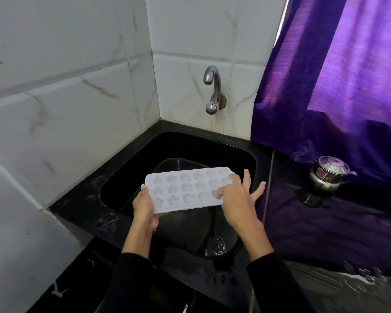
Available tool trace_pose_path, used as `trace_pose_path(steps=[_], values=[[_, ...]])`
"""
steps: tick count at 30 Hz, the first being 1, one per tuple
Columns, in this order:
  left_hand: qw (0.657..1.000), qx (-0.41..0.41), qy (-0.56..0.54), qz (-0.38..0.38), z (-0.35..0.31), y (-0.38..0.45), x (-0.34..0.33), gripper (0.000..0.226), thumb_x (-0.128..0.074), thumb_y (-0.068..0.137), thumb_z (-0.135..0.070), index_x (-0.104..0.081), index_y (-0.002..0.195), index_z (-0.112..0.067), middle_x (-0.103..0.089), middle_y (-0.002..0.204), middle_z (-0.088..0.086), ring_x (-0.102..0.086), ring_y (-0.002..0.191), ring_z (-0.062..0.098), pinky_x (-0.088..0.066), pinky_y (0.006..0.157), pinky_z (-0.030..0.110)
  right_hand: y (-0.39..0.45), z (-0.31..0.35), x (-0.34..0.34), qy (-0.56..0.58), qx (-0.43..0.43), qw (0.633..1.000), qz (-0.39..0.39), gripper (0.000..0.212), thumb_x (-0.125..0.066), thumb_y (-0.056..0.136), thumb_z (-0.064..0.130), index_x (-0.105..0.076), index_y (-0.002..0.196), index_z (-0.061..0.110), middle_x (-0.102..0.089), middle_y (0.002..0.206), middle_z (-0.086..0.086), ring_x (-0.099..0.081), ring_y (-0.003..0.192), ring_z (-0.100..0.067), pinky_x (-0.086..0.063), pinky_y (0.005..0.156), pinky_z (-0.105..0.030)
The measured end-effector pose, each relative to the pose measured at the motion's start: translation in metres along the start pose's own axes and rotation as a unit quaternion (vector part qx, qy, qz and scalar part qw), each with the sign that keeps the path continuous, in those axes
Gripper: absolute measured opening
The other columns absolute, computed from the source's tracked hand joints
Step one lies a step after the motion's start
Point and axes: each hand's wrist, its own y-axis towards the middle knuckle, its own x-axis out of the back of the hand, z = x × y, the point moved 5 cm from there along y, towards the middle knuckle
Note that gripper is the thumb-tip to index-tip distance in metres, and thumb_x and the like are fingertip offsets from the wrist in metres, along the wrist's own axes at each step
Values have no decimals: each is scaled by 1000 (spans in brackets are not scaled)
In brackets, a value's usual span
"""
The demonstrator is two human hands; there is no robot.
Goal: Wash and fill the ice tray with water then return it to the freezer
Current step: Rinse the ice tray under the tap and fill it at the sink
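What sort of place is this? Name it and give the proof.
Most likely a home kitchen corner. A black sink sits in a dark counter below a wall tap on tiled walls, a steel pot stands beside it, and hands hold an ice tray.

home kitchen: black stone counter (93,213) with sunken black sink (239,154), wall-mounted chrome tap (213,86), white marbled wall tiles (77,109), small steel kettle (327,173).

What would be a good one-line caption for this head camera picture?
Left hand holds a white ice tray over a black sink while right hand touches it, tap dry.
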Motion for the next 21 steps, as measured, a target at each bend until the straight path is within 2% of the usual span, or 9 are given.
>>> trace_pose_path(steps=[5, 9, 13, 17, 21], values=[[1000, -2, 6, -1, 1, 3, 0, 34, -31, 102, -41, -53, 110, -17, -66, 97, 8, -65, 89, 28, -54, 73, 46, -3, 2, -2, 8, -1, 1000, 6, 52, -47, 78, -16, -70, 102, 23, -21, 155, -8, 14, 148, -35, 20, 108, -63], [1000, 3, 12, 0, 5, 5, -1, 37, -31, 101, -42, -54, 114, -15, -67, 101, 10, -66, 91, 30, -55, 70, 44, 0, -5, 0, 17, -19, 1000, 10, 42, -52, 85, -6, -70, 103, 27, -23, 153, -5, 13, 148, -34, 17, 109, -65], [1000, 2, 8, 1, 5, 5, -3, 39, -31, 101, -43, -54, 115, -14, -67, 104, 11, -66, 92, 31, -55, 69, 44, 0, -7, -4, 27, -8, 999, 16, 55, -48, 79, -16, -69, 106, 26, -22, 154, -6, 14, 148, -34, 19, 108, -63], [1000, 1, 15, 0, 7, 4, -6, 40, -31, 101, -43, -55, 116, -14, -67, 102, 11, -66, 92, 31, -56, 73, 46, 1, -12, 2, 35, -29, 999, 13, 41, -52, 86, -7, -68, 107, 24, -25, 151, -6, 13, 148, -33, 16, 109, -65], [1000, 2, 15, 3, 9, 4, -7, 39, -31, 101, -42, -54, 117, -14, -67, 104, 11, -66, 94, 32, -55, 76, 48, 1, -9, 8, 66, 6, 998, -22, 57, -46, 74, -20, -57, 110, 23, -24, 150, -6, 11, 148, -32, 16, 111, -62]])
